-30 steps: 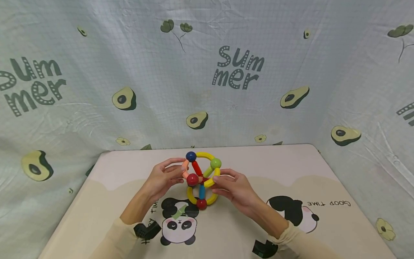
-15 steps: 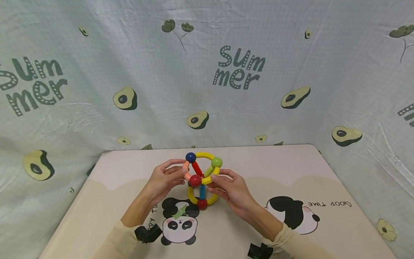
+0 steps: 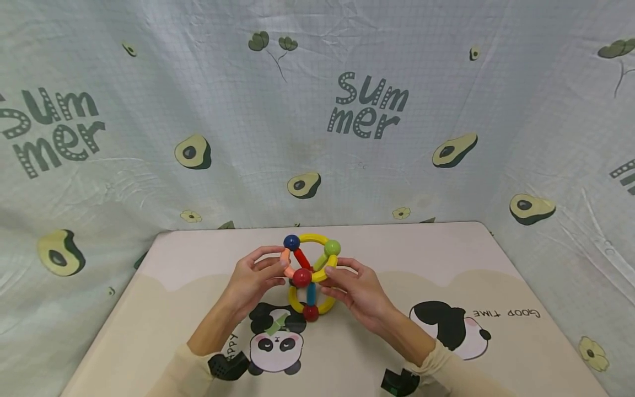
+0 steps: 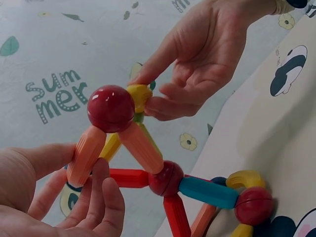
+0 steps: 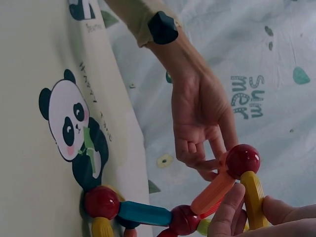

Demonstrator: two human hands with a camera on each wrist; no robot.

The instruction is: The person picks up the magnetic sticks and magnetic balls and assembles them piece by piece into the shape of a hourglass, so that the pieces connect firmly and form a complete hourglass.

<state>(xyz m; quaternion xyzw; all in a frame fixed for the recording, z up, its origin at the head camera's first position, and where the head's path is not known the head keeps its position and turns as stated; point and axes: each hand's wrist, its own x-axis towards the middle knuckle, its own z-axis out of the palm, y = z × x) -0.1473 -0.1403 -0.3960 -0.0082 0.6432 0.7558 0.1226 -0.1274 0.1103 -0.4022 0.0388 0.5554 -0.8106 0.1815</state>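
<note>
A toy built of magnetic rods and balls stands on the table. My left hand (image 3: 253, 278) pinches its salmon curved rod (image 4: 85, 157) between thumb and fingers. On the other side, my right hand (image 3: 359, 292) pinches a yellow curved rod (image 5: 254, 200). Both rods meet at the front red ball (image 3: 301, 277). A dark blue ball (image 3: 291, 242) and a green ball (image 3: 332, 247) sit on the same upper ring. Straight rods run down to a central red ball (image 4: 166, 178). Below it, a blue rod (image 3: 311, 294) leads to a lower red ball (image 3: 310, 313). The toy's rear base is partly hidden.
The table mat (image 3: 357, 353) bears a printed panda (image 3: 275, 347) and a black-and-white dog (image 3: 451, 328). Behind it hangs a pale curtain (image 3: 238, 121) printed with avocados. Black wrist cameras show at both cuffs.
The front red ball has shifted right, closing the gap to the yellow curved rod's end. My right fingers have moved slightly left along with that rod. Both hands keep their grip.
</note>
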